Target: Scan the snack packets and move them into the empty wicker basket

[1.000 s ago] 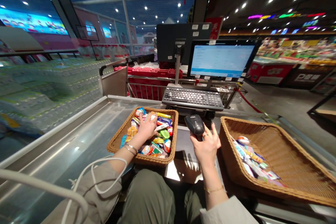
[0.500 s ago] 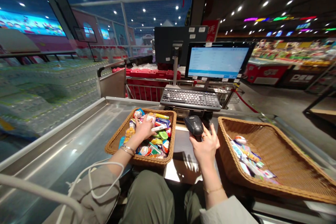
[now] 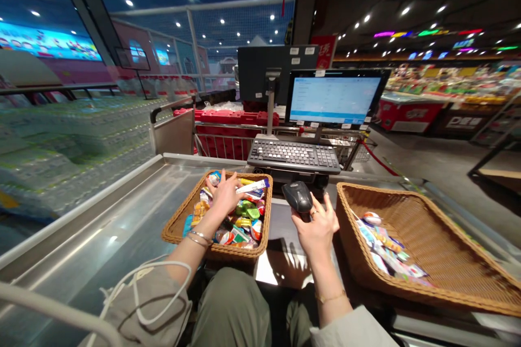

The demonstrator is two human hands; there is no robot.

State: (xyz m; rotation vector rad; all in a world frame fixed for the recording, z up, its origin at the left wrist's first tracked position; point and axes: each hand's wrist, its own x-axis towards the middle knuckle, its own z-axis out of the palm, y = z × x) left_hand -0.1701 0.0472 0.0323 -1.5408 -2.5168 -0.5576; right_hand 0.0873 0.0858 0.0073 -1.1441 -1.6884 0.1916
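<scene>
My left hand [image 3: 225, 195] is over the left wicker basket [image 3: 176, 229], which is full of small colourful snack packets. Its fingers pinch a long white packet [image 3: 253, 186] lifted just above the pile. My right hand [image 3: 318, 225] grips a black barcode scanner [image 3: 297, 196] between the two baskets, with some fingers spread. The right wicker basket [image 3: 431, 238] holds a few packets along its left side.
A keyboard [image 3: 293, 154] and a lit till screen [image 3: 334, 100] stand behind the baskets on the steel checkout counter [image 3: 122, 211]. A red shopping cart [image 3: 228, 130] sits beyond. My knees are below the counter edge.
My left hand has closed on a long white packet and raised it out of the pile. The right hand with the scanner has stayed put. The view shifted slightly.
</scene>
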